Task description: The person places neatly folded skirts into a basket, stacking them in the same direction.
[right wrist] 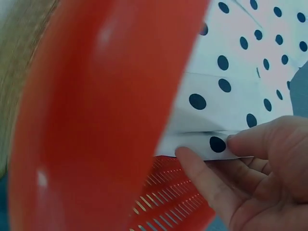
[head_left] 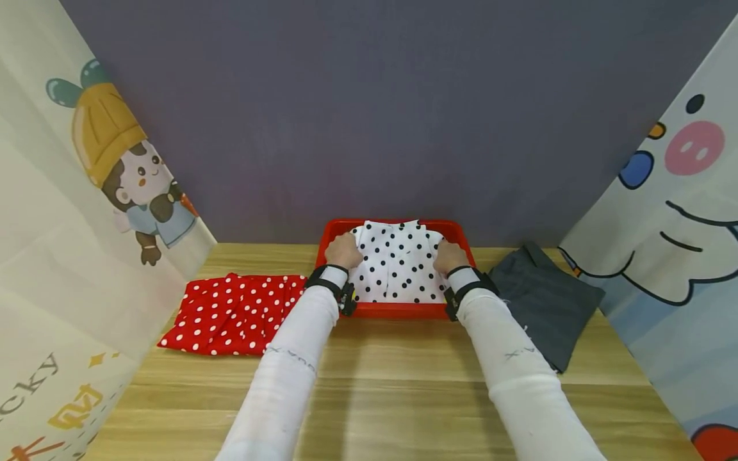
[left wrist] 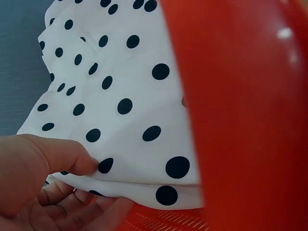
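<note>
A white cloth with black dots (head_left: 398, 266), folded, lies within a red plastic basket (head_left: 398, 311) with slotted walls. At its left edge my left hand (head_left: 344, 251) pinches the fabric, thumb above and fingers beneath in the left wrist view. On the opposite edge my right hand (head_left: 450, 257) grips the cloth the same way, thumb on top and fingers under the fold in the right wrist view. Both hands are inside the basket's rim. The cloth's underside is hidden.
Left of the basket lies a folded red cloth with white dots (head_left: 236, 314). A dark grey folded cloth (head_left: 544, 307) lies to the right. The wooden table (head_left: 398, 384) backs onto a grey panel (head_left: 398, 115), with printed curtains (head_left: 57, 224) at the sides.
</note>
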Demonstrator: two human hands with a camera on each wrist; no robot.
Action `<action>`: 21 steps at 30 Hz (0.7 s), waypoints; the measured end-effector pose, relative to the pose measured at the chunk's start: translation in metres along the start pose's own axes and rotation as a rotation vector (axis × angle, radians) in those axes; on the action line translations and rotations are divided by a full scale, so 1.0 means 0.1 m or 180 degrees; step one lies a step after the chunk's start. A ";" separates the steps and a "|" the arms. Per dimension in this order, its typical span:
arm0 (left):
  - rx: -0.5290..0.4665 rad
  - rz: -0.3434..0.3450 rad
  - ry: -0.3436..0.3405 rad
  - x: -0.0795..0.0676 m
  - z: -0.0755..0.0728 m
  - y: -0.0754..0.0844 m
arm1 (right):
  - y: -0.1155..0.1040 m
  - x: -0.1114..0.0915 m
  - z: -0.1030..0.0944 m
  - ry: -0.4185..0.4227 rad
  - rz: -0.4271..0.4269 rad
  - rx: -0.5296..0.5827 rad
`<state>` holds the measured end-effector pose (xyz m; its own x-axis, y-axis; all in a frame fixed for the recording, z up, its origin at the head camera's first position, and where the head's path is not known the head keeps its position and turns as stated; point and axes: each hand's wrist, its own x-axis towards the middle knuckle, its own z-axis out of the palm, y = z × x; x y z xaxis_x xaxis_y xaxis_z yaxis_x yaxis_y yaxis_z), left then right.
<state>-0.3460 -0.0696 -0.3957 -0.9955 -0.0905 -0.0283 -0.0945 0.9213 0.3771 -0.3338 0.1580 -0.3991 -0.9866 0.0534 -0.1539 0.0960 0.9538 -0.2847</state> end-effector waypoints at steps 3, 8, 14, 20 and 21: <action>0.0039 -0.0020 -0.0014 0.02 0.03 0.01 | 0.00 0.01 0.02 -0.0059 0.0032 0.0070; 0.0171 -0.0019 -0.0091 0.02 0.05 0.02 | -0.01 0.00 0.05 -0.0204 0.0061 0.0159; 0.0297 -0.0008 -0.0230 0.00 0.04 0.04 | -0.01 -0.02 0.07 -0.0320 0.0023 0.0069; 0.0366 0.0010 -0.0410 -0.02 0.04 0.06 | 0.00 0.00 0.10 -0.0525 -0.0116 0.0232; 0.0364 0.0015 -0.0416 -0.03 0.04 0.06 | 0.00 0.00 0.10 -0.0551 -0.0110 0.0298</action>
<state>-0.3440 -0.0625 -0.3970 -0.9878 -0.0429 -0.1498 -0.0826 0.9593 0.2701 -0.3329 0.1550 -0.4091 -0.9530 -0.0382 -0.3005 0.0822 0.9221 -0.3781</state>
